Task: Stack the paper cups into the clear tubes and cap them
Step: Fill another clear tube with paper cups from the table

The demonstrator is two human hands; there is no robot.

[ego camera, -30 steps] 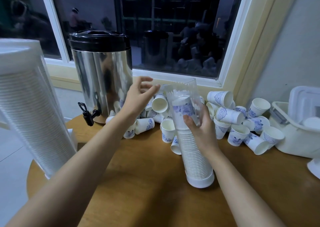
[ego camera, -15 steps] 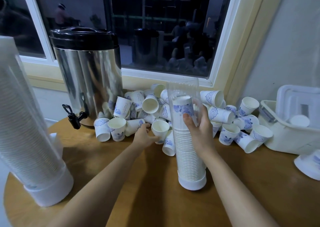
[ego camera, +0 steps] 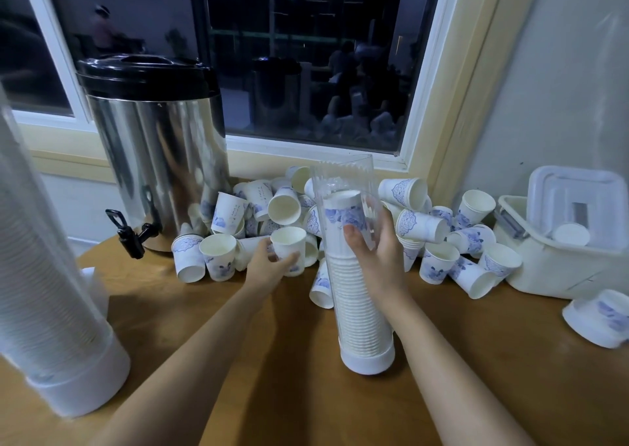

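A clear tube (ego camera: 357, 309) stands upright on its white base cap in the middle of the table, filled most of the way with stacked paper cups. My right hand (ego camera: 381, 258) grips the tube's upper part. My left hand (ego camera: 269, 268) holds one white paper cup (ego camera: 289, 246) with blue print, upright, at the front of the loose cup pile (ego camera: 425, 224) along the window sill. A second, full tube (ego camera: 44, 292) leans at the far left, capped at its base.
A steel drinks urn (ego camera: 160, 159) with a black tap stands at the back left. A white plastic bin (ego camera: 558, 258) with a lid sits at the right. A capped cup piece (ego camera: 599, 318) lies at the right edge. The wooden table (ego camera: 289, 394) is round.
My left hand dropped from beside the tube's top to the pile and took hold of one cup. My right hand stayed on the tube. The camera shifted slightly.
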